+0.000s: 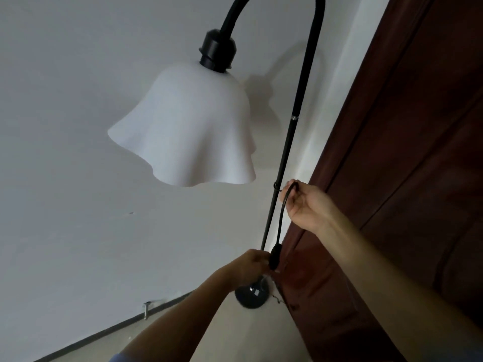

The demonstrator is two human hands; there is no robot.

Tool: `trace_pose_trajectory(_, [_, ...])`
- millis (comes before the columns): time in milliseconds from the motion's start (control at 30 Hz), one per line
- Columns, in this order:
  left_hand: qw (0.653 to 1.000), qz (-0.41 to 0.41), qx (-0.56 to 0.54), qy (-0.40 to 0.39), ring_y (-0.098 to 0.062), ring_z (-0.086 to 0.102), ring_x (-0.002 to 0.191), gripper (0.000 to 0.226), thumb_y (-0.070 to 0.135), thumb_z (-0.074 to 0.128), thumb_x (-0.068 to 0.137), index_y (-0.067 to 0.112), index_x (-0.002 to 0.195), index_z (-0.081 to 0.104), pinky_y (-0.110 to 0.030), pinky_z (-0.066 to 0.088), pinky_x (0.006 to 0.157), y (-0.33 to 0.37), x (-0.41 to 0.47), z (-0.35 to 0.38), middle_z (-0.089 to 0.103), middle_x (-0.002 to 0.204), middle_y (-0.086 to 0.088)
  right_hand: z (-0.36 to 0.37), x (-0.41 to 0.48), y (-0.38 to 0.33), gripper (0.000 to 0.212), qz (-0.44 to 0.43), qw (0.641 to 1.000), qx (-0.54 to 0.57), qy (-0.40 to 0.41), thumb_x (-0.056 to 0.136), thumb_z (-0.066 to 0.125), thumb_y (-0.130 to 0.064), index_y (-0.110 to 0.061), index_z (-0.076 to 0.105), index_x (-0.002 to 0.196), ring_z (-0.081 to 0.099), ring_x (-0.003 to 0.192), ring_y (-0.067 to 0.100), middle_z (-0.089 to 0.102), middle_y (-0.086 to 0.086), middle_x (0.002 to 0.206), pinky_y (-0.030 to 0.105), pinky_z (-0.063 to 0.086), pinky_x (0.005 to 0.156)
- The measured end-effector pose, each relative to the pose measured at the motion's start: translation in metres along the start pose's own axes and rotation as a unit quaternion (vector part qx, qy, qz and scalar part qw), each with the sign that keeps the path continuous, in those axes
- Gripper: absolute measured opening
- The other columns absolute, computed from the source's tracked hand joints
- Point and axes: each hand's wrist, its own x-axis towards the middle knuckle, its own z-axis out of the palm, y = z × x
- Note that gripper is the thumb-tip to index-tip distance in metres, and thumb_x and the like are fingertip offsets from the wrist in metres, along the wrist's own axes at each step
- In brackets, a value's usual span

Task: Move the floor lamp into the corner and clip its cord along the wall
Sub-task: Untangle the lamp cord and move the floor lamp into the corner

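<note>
The floor lamp stands in the corner between the white wall and a dark wooden door. Its thin black pole point(286, 142) rises from a round black base point(252, 296) and curves over to a white wavy shade point(188, 126). A black cord point(281, 212) arcs beside the pole. My right hand point(305, 205) pinches the cord's upper end next to a small black clip on the pole point(276, 186). My left hand point(251, 267) grips the lower cord at its thick black inline switch point(275, 257).
The white wall point(78, 178) fills the left, with a dark baseboard point(104, 333) and a small metal door stop point(146, 309) low down. The brown wooden door point(405, 178) closes off the right side, close to the pole.
</note>
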Motion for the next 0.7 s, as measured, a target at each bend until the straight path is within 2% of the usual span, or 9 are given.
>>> trace_pose_trajectory(133, [0.998, -0.043, -0.046, -0.016, -0.013, 0.065, 0.098, 0.024, 0.017, 0.054, 0.081, 0.011, 0.098, 0.07, -0.026, 0.049, 0.08, -0.013, -0.017, 0.0, 0.071, 0.11, -0.008, -0.01, 0.004, -0.014, 0.032, -0.019, 1.0, 0.02, -0.004, 0.101, 0.043, -0.011, -0.006, 0.053, 0.072, 0.052, 0.064, 0.009, 0.058, 0.004, 0.061, 0.015, 0.049, 0.039])
trace_pose_trajectory(200, [0.998, -0.029, -0.058, -0.003, -0.013, 0.067, 0.085, 0.019, 0.019, 0.05, 0.083, 0.015, 0.083, 0.069, -0.027, 0.048, 0.079, -0.021, -0.029, -0.004, 0.073, 0.09, -0.007, -0.018, 0.008, -0.023, 0.034, -0.028, 1.0, 0.013, 0.003, 0.102, 0.041, -0.014, -0.008, 0.052, 0.07, 0.053, 0.054, 0.008, 0.058, 0.001, 0.057, 0.013, 0.045, 0.037])
trace_pose_trajectory(300, [0.995, -0.001, -0.083, 0.05, -0.014, 0.061, 0.066, 0.026, 0.011, 0.041, 0.091, 0.015, 0.076, 0.062, -0.026, 0.049, 0.073, -0.031, -0.047, -0.016, 0.064, 0.064, 0.003, -0.036, 0.016, -0.034, 0.034, -0.036, 0.999, -0.007, 0.017, 0.101, 0.038, -0.02, -0.016, 0.049, 0.07, 0.054, 0.043, 0.006, 0.057, -0.005, 0.053, 0.012, 0.037, 0.034])
trace_pose_trajectory(433, [0.988, 0.016, -0.051, 0.145, -0.009, 0.044, 0.055, 0.029, 0.011, 0.043, 0.094, 0.016, 0.072, 0.062, -0.023, 0.04, 0.056, -0.036, -0.06, -0.038, 0.046, 0.055, 0.009, -0.063, 0.026, -0.029, 0.024, -0.07, 0.981, -0.144, 0.105, 0.098, 0.048, -0.031, -0.017, 0.055, 0.08, 0.061, 0.055, 0.01, 0.064, -0.002, 0.065, 0.018, 0.045, 0.043])
trace_pose_trajectory(467, [0.987, 0.018, -0.031, 0.158, -0.008, 0.041, 0.054, 0.03, 0.011, 0.043, 0.094, 0.017, 0.072, 0.062, -0.023, 0.037, 0.055, -0.035, -0.062, -0.044, 0.043, 0.056, 0.008, -0.07, 0.026, -0.025, 0.019, -0.095, 0.95, -0.256, 0.152, 0.097, 0.052, -0.032, -0.014, 0.058, 0.093, 0.065, 0.067, 0.014, 0.069, 0.003, 0.078, 0.024, 0.051, 0.052])
trace_pose_trajectory(500, [0.986, 0.022, -0.001, 0.166, -0.007, 0.038, 0.051, 0.03, 0.012, 0.043, 0.093, 0.02, 0.071, 0.061, -0.022, 0.035, 0.053, -0.033, -0.064, -0.05, 0.042, 0.056, 0.008, -0.079, 0.026, -0.019, 0.024, -0.136, 0.886, -0.398, 0.194, 0.096, 0.056, -0.031, -0.012, 0.058, 0.11, 0.067, 0.085, 0.02, 0.071, 0.009, 0.097, 0.032, 0.056, 0.067])
trace_pose_trajectory(600, [0.977, 0.045, 0.114, 0.175, -0.006, 0.036, 0.047, 0.029, 0.017, 0.043, 0.093, 0.027, 0.071, 0.06, -0.02, 0.03, 0.049, -0.027, -0.069, -0.063, 0.043, 0.057, 0.008, -0.102, 0.023, 0.003, 0.053, -0.355, 0.58, -0.709, 0.188, 0.09, 0.065, -0.021, -0.006, 0.047, 0.137, 0.053, 0.121, 0.032, 0.057, 0.017, 0.133, 0.043, 0.045, 0.099])
trace_pose_trajectory(633, [0.971, 0.055, 0.15, 0.177, -0.008, 0.037, 0.05, 0.028, 0.017, 0.043, 0.093, 0.027, 0.073, 0.06, -0.021, 0.031, 0.05, -0.025, -0.071, -0.067, 0.044, 0.059, 0.005, -0.099, 0.018, 0.014, 0.049, -0.423, 0.526, -0.724, 0.14, 0.09, 0.065, -0.021, -0.007, 0.051, 0.134, 0.053, 0.12, 0.03, 0.059, 0.014, 0.13, 0.042, 0.045, 0.098])
trace_pose_trajectory(700, [0.961, 0.068, 0.2, 0.18, -0.011, 0.038, 0.054, 0.025, 0.016, 0.042, 0.094, 0.025, 0.078, 0.06, -0.024, 0.031, 0.053, -0.02, -0.073, -0.072, 0.047, 0.062, 0.0, -0.087, 0.012, 0.036, 0.034, -0.459, 0.515, -0.724, 0.024, 0.092, 0.059, -0.03, -0.014, 0.062, 0.121, 0.06, 0.109, 0.02, 0.067, 0.005, 0.116, 0.039, 0.05, 0.092])
